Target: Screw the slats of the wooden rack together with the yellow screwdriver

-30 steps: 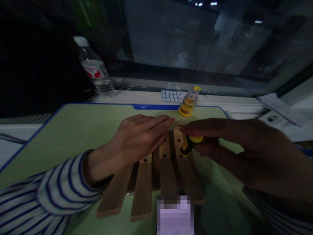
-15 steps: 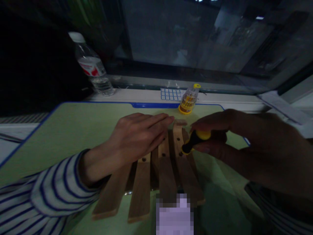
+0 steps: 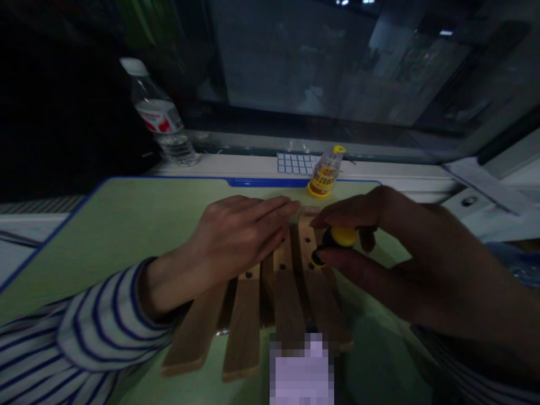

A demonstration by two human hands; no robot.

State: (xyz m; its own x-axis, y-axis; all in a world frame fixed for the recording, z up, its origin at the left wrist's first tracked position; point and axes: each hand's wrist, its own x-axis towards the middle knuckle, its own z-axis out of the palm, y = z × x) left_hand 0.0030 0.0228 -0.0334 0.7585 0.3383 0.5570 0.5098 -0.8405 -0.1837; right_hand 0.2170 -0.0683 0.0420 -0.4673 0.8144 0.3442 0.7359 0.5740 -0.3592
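Note:
Several wooden slats (image 3: 289, 301) with dark screw holes fan out side by side over the tabletop. My left hand (image 3: 238, 236) lies flat across the left slats, fingers stretched out together and pressing on the wood. Between the thumb and fingers of my right hand (image 3: 396, 259) is a short yellow and black screwdriver (image 3: 343, 236). Its lower end meets the rightmost slat at the nearer hole; the tip is hidden. The far end of that slat carries a small raised wooden piece, partly covered by my right fingers.
A light green table (image 3: 126, 225) with a blue rim stands against a window sill. At its far edge is a clear, yellow-capped bit case (image 3: 324, 174). A water bottle (image 3: 162, 121) stands at the back left. Papers (image 3: 481, 177) lie at the right.
My right fingers have shifted around the screwdriver handle and now cover more of its black part; the handle looks more upright. My left hand has stayed in place.

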